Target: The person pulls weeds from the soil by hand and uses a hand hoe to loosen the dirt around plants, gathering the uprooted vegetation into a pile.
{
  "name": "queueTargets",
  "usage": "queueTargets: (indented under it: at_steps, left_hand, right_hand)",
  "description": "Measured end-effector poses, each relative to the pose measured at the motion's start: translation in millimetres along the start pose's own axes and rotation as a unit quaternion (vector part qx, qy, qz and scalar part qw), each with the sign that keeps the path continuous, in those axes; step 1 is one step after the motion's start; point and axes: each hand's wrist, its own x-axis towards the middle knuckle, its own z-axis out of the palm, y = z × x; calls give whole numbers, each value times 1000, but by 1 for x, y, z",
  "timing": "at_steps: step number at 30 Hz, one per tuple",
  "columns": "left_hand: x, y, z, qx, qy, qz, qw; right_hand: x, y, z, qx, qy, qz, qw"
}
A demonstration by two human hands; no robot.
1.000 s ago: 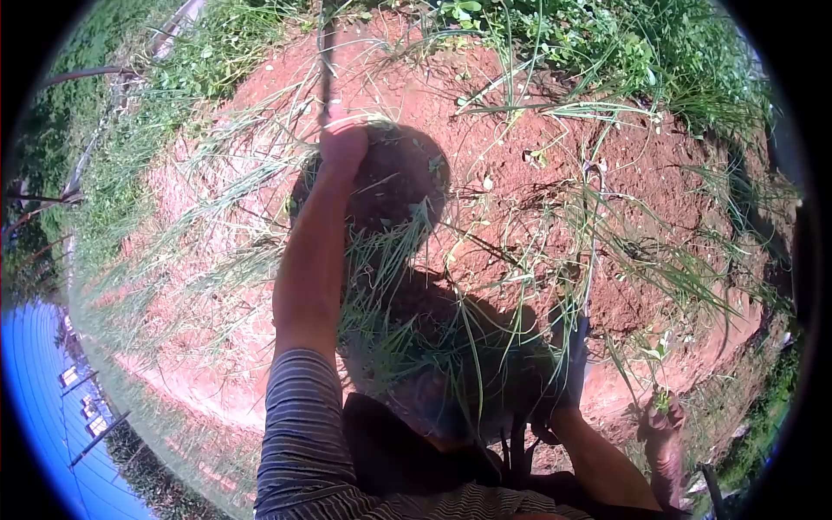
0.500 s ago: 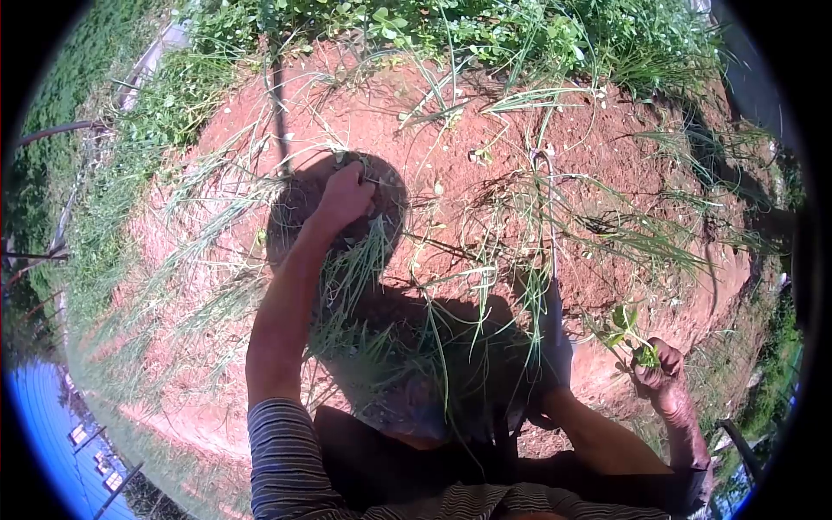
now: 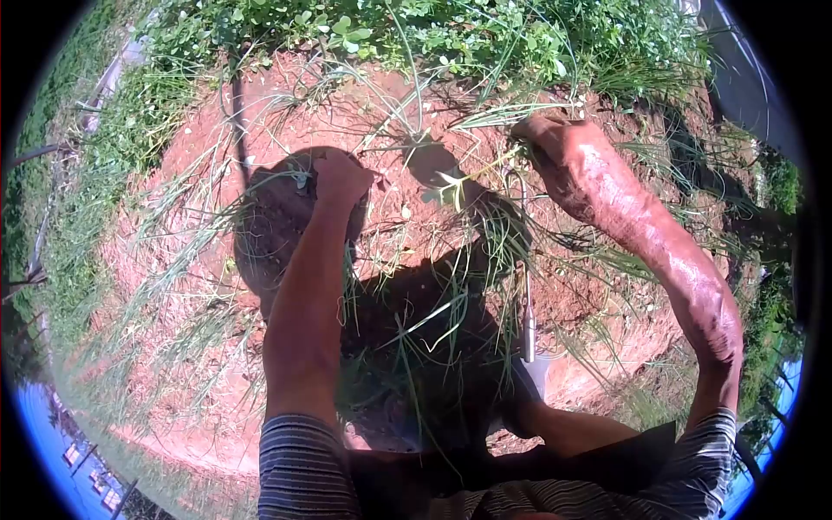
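Note:
My left hand (image 3: pixel 341 179) reaches down to the soil in the shadow of my head, its fingers closed. Small leaves (image 3: pixel 302 179) show beside its fingertips, but what the fingers grip, if anything, is hidden. My right hand (image 3: pixel 563 160) is stretched forward over the bed, closed on the stem of a pulled leafy weed (image 3: pixel 452 189), whose pale leaves hang out to the left. Below that hand, a thin metal hooked tool (image 3: pixel 526 286) lies on the bed, hook end away from me. Thin grassy, onion-like plants (image 3: pixel 425 325) droop around both hands.
The reddish soil bed (image 3: pixel 381 104) carries rows of long thin green leaves (image 3: pixel 186 230) on the left. Dense low greenery (image 3: pixel 520 52) borders the far side. My bent leg (image 3: pixel 576 431) is at the near edge, and a grey strip (image 3: pixel 750 91) runs along the far right.
My right hand has swung from the lower right forward over the bed, still holding the weed. My left hand stays low at the soil, and the view has shifted slightly.

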Motion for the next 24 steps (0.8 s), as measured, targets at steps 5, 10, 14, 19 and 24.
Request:
queueTargets:
  at_steps: [5, 10, 14, 19, 24]
  left_hand:
    - [12, -7, 15, 15, 46, 23, 999]
    - [14, -4, 12, 5, 31, -9, 999]
    - [4, 14, -6, 7, 22, -40, 999]
    - [-4, 16, -12, 0, 16, -15, 1000]
    - [2, 11, -3, -1, 40, -11, 999]
  right_hand:
    - [146, 52, 76, -89, -145, -109, 979]
    - [169, 83, 122, -183, 88, -19, 979]
    - [186, 117, 119, -72, -24, -83, 994]
    - [198, 121, 105, -245, 111, -116, 956]
    - [222, 92, 109, 28, 128, -122, 984]
